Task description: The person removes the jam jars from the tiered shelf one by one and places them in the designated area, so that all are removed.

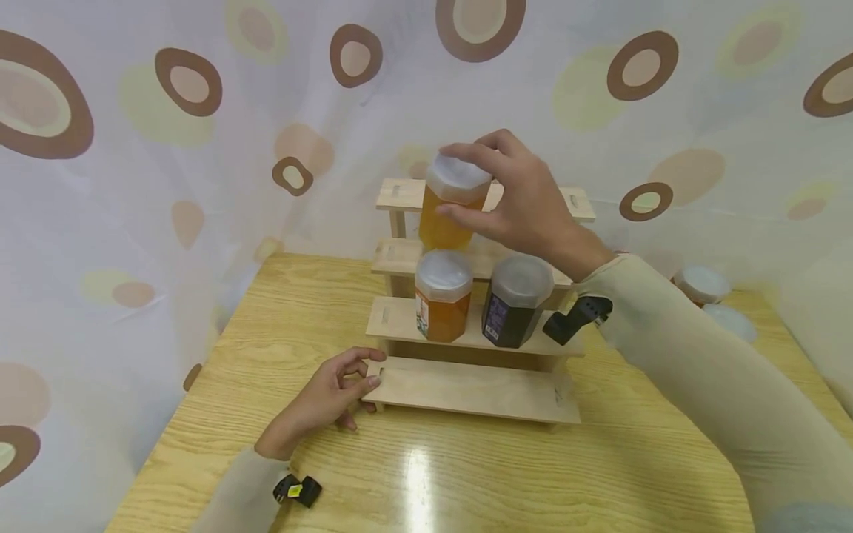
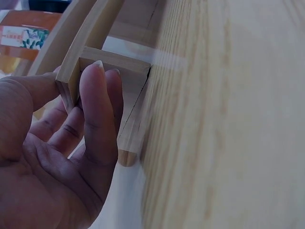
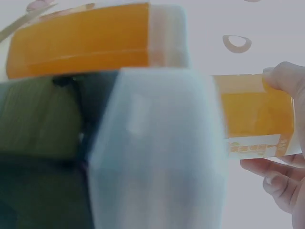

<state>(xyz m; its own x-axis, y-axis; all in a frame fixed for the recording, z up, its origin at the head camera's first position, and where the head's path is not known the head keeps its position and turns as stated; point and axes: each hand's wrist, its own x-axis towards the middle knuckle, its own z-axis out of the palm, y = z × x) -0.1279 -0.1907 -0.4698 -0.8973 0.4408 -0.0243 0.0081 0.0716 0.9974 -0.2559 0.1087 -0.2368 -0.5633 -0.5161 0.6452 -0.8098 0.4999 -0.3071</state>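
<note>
My right hand (image 1: 533,203) grips a honey jar (image 1: 445,226) with amber contents and a frosted lid, fingers and thumb around its upper part. It holds the jar upright near the upper steps of a wooden tiered rack (image 1: 466,385). In the right wrist view, a pale label strip shows on this honey jar (image 3: 252,112). My left hand (image 1: 326,392) pinches the left end of the lowest step; the left wrist view shows its fingers (image 2: 97,105) around the board's corner. An orange jar (image 1: 448,314) and a dark jar (image 1: 512,322) stand side by side on the second step from the bottom.
The rack stands on a wood-grain table (image 1: 300,311). At the right, partly behind my right sleeve, are more lidded jars (image 1: 703,283). A patterned cloth (image 1: 360,133) hangs behind the table and along its left side.
</note>
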